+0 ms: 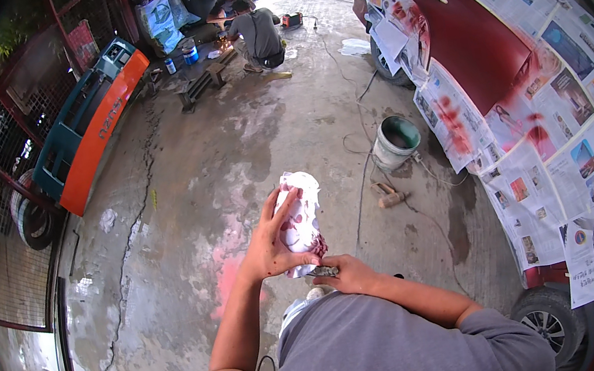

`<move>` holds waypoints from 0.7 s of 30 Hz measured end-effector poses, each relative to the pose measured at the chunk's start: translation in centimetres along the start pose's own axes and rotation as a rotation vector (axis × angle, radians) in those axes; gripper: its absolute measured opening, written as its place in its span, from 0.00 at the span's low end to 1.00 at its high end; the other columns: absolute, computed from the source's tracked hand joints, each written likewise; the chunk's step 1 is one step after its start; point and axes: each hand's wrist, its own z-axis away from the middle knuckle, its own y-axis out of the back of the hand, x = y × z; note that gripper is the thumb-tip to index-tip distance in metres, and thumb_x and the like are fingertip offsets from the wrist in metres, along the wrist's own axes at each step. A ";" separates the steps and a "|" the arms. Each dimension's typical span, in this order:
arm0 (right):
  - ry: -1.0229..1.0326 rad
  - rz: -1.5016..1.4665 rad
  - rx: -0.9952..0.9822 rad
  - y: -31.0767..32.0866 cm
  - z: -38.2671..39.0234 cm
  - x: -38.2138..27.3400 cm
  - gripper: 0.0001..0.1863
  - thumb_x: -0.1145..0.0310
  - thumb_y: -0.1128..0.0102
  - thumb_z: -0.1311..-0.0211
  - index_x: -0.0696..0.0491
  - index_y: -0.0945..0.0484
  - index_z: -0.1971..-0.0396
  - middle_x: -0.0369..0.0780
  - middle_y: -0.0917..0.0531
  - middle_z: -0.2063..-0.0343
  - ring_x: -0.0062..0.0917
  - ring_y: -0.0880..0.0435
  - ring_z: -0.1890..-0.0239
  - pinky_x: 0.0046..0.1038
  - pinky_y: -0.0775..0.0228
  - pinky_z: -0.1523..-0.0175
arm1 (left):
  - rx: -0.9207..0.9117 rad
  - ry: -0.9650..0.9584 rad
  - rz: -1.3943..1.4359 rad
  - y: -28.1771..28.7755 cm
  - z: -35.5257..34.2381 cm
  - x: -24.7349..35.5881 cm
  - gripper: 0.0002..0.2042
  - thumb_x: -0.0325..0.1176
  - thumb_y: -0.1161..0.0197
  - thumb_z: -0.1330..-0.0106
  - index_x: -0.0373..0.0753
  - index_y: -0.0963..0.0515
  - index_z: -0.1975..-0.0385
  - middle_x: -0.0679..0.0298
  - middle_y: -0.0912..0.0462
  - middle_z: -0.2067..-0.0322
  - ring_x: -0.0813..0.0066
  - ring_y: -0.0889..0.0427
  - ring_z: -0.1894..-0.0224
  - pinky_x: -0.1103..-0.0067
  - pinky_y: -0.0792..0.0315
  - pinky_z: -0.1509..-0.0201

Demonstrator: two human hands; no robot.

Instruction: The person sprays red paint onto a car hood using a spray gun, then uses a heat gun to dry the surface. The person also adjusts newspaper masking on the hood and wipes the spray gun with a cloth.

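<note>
At your far left, a mesh fence [17, 284] stands with a worn tire [31, 212] by it. Next comes a long vehicle bumper [102, 131], orange along its lower face and teal above. Farther back, a blue bucket [190, 52] sits on the concrete floor [178, 173] behind a low metal stand [200, 88]. A pink patch [231, 270] marks the floor just left of your forearm.

Your left hand [269, 244] is spread, fingers and thumb gripping the side of a white, red-stained bundle [302, 219], which is in front of your torso, above the floor. Beyond it, a co-worker [259, 36] in grey crouches near some sparks. Your right hand [350, 273] is curled at the bundle's lower end, thumb side near your left thumb; you cannot tell what its fingers pinch.

To the right, a wooden-looking mallet [392, 200] lies near a pale bucket [393, 145]. At far right, newspaper sheets [533, 202] cover a car around its bare dark-red panel [465, 42].
</note>
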 end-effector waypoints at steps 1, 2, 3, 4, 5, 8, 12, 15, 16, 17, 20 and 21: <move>0.024 0.007 0.004 0.1 -0.1 0.0 0.22 0.56 0.34 0.39 0.46 0.20 0.46 0.46 0.14 0.59 0.42 0.16 0.58 0.36 0.26 0.53 | 0.022 0.018 0.011 -0.3 0.0 -0.3 0.54 0.47 0.15 0.66 0.42 0.33 0.32 0.47 0.38 0.34 0.51 0.33 0.34 0.67 0.32 0.35; 0.052 0.010 0.006 0.0 -0.4 -0.1 0.22 0.57 0.34 0.38 0.46 0.21 0.45 0.46 0.14 0.59 0.42 0.16 0.57 0.36 0.26 0.52 | 0.044 0.038 0.017 -0.5 -0.1 -0.6 0.53 0.43 0.15 0.66 0.42 0.33 0.33 0.47 0.36 0.35 0.52 0.31 0.35 0.67 0.32 0.35; 0.079 -0.012 0.004 0.0 -0.7 -0.4 0.22 0.57 0.35 0.38 0.46 0.21 0.45 0.46 0.14 0.59 0.42 0.16 0.57 0.36 0.26 0.52 | 0.065 0.058 0.024 -0.7 -0.2 -0.6 0.52 0.40 0.14 0.67 0.43 0.32 0.33 0.48 0.35 0.36 0.52 0.30 0.36 0.67 0.31 0.35; 0.106 -0.034 0.002 0.0 -1.1 -0.7 0.22 0.56 0.35 0.38 0.46 0.21 0.45 0.45 0.14 0.59 0.42 0.16 0.57 0.36 0.26 0.52 | 0.118 0.090 0.083 -0.7 -0.1 -0.3 0.47 0.31 0.18 0.66 0.43 0.29 0.35 0.50 0.32 0.40 0.54 0.26 0.40 0.68 0.29 0.38; 0.130 -0.054 0.006 0.3 -1.4 -1.2 0.22 0.56 0.35 0.38 0.46 0.21 0.44 0.44 0.14 0.59 0.42 0.16 0.57 0.36 0.26 0.52 | 0.139 0.072 0.046 -0.4 -0.2 0.0 0.46 0.30 0.19 0.65 0.43 0.29 0.36 0.50 0.31 0.41 0.55 0.25 0.41 0.69 0.28 0.39; 0.193 0.059 0.023 0.9 -1.9 -3.2 0.22 0.56 0.35 0.37 0.45 0.21 0.44 0.43 0.14 0.58 0.42 0.16 0.58 0.37 0.26 0.52 | 0.207 -0.009 -0.041 0.6 -0.9 0.8 0.43 0.27 0.24 0.64 0.42 0.27 0.38 0.52 0.28 0.44 0.57 0.23 0.42 0.70 0.27 0.40; 0.138 0.071 0.036 0.6 -2.4 -4.5 0.22 0.56 0.35 0.37 0.44 0.21 0.44 0.44 0.14 0.57 0.43 0.16 0.57 0.37 0.26 0.51 | 0.225 -0.024 -0.029 1.8 -1.2 2.1 0.42 0.26 0.26 0.66 0.40 0.27 0.39 0.52 0.28 0.44 0.56 0.24 0.42 0.71 0.28 0.40; 0.114 0.034 -0.015 -1.0 -2.0 -2.4 0.23 0.55 0.35 0.38 0.42 0.21 0.43 0.44 0.15 0.55 0.43 0.16 0.57 0.38 0.26 0.50 | 0.244 0.043 0.017 0.0 1.2 0.0 0.42 0.27 0.26 0.67 0.40 0.26 0.39 0.52 0.28 0.44 0.56 0.24 0.43 0.70 0.29 0.39; 0.104 0.019 -0.064 -1.4 -1.7 -1.5 0.23 0.55 0.35 0.38 0.41 0.22 0.43 0.44 0.15 0.55 0.43 0.16 0.57 0.38 0.26 0.50 | 0.260 0.009 0.008 -0.4 2.2 -1.7 0.43 0.28 0.26 0.67 0.40 0.26 0.39 0.51 0.28 0.45 0.56 0.24 0.42 0.69 0.29 0.39; 0.078 0.008 -0.109 -1.4 -1.4 -1.5 0.24 0.54 0.34 0.38 0.40 0.22 0.42 0.44 0.15 0.54 0.44 0.16 0.57 0.38 0.26 0.50 | 0.252 0.095 -0.039 -0.7 2.7 -1.4 0.43 0.30 0.26 0.67 0.40 0.26 0.39 0.50 0.27 0.45 0.55 0.25 0.41 0.68 0.29 0.39; 0.284 0.106 0.048 -1.1 -2.3 -2.4 0.22 0.53 0.36 0.37 0.41 0.21 0.45 0.42 0.16 0.57 0.43 0.16 0.60 0.38 0.25 0.53 | 0.298 -0.053 -0.099 0.6 1.6 0.2 0.43 0.32 0.24 0.67 0.40 0.26 0.39 0.48 0.27 0.43 0.54 0.24 0.41 0.66 0.27 0.40; 0.332 0.148 0.099 -0.7 -2.6 -3.0 0.21 0.53 0.36 0.37 0.42 0.21 0.46 0.41 0.16 0.58 0.43 0.17 0.61 0.39 0.25 0.53 | 0.293 -0.097 -0.126 1.3 1.0 2.0 0.43 0.32 0.24 0.67 0.40 0.26 0.40 0.47 0.28 0.42 0.54 0.24 0.41 0.65 0.26 0.41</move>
